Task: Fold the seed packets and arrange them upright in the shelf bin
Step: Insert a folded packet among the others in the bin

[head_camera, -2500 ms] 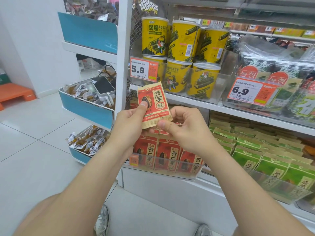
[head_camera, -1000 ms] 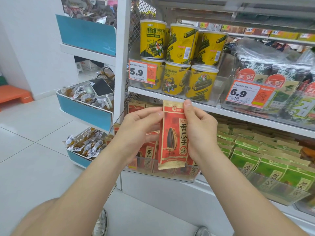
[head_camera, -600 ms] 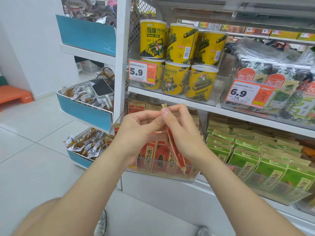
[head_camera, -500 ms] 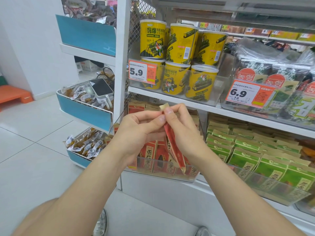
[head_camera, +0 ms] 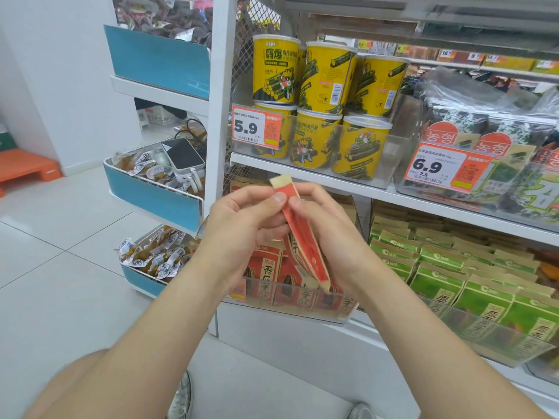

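Note:
A red seed packet (head_camera: pixel 302 237) is folded lengthwise into a narrow strip and hangs tilted in front of the lower shelf. My left hand (head_camera: pixel 242 234) pinches its upper part with thumb and fingers. My right hand (head_camera: pixel 329 234) grips it from the right, its thumb on the fold beside my left thumb. Behind my hands a clear shelf bin (head_camera: pixel 332 309) holds several red seed packets (head_camera: pixel 267 273) standing upright. My hands hide the bin's rear rows.
Green packets (head_camera: pixel 438 273) fill the bin to the right. Yellow tubs (head_camera: pixel 317 107) with a 5.9 price tag (head_camera: pixel 257 128) stand on the shelf above. A blue-fronted side rack (head_camera: pixel 151 201) with wrapped snacks and a phone is at the left. White tiled floor (head_camera: pixel 45 252) lies below.
The packet, held flat and facing me a second ago, is now folded lengthwise into a narrow strip. Both hands have closed together on its upper part.

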Demonstrator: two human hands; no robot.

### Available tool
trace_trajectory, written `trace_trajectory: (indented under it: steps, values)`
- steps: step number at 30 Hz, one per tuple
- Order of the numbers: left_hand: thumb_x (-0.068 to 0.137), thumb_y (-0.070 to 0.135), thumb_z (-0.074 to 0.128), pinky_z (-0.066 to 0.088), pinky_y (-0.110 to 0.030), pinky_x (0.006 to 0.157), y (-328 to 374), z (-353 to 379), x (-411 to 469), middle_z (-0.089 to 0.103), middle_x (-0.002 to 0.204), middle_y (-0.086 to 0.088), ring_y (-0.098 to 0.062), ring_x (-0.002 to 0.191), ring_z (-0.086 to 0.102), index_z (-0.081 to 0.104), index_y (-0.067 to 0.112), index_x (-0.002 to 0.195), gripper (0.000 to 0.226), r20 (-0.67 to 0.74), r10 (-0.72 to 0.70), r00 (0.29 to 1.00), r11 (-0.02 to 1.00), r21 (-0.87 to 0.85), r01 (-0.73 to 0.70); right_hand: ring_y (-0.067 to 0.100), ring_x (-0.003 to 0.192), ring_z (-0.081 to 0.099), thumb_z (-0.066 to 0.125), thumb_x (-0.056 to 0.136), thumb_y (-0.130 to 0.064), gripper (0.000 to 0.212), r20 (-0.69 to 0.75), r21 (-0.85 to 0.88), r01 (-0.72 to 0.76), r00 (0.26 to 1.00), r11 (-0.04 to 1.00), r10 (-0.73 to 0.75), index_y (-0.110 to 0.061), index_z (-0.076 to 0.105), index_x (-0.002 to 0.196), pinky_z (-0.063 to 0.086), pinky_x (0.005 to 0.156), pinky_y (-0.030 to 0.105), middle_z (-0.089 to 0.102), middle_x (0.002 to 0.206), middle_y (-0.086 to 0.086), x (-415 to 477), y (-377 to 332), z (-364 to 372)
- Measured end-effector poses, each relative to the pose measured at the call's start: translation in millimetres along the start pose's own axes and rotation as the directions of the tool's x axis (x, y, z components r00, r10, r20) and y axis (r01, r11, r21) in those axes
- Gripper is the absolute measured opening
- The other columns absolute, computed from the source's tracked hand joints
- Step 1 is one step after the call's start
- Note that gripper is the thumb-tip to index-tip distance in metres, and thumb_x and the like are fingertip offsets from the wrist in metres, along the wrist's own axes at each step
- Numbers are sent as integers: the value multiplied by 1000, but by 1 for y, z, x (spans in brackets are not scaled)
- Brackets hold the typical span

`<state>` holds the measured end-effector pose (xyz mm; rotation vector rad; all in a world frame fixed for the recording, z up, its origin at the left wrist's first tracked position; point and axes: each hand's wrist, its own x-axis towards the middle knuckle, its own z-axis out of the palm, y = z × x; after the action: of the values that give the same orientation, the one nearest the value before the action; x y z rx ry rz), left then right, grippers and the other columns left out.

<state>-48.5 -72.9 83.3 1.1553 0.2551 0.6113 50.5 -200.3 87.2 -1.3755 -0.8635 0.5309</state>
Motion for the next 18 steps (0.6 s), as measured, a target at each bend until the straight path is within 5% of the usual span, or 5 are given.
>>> trace_trajectory:
  steps: [3,9,16,18]
  values:
    - [101,4,70,63,-28,70,3,-2,4,81,96,-17,-22,80,79,73,1,110,10,-145,37,989,996,-71,-48,14,127,68,67,106,-24,44,133,-200,0,991,980,28,-40,62,146,52,111,42,74,133,-4,-4,-1,-3]
    - [104,8,68,63,-27,70,4,-8,9,79,93,-11,-16,76,76,71,9,103,4,-312,95,945,984,-116,-137,32,106,79,69,105,-37,26,82,-164,-152,982,975,167,-32,68,130,49,110,67,81,114,6,-4,-1,-7]
    - [96,22,81,67,-37,75,1,-5,4,79,107,-13,-20,85,79,70,10,118,27,-75,72,995,973,224,-53,26,91,78,67,105,-34,24,-114,-46,-36,993,998,31,-11,62,102,61,81,41,81,100,8,-1,2,-4]
    - [93,23,84,68,-41,80,-3,-3,1,74,116,-23,-23,90,80,67,7,117,34,-4,25,1000,960,279,-23,26,90,74,67,106,-31,22,-163,26,-34,986,999,38,-15,64,91,62,80,45,76,97,11,1,5,-5]
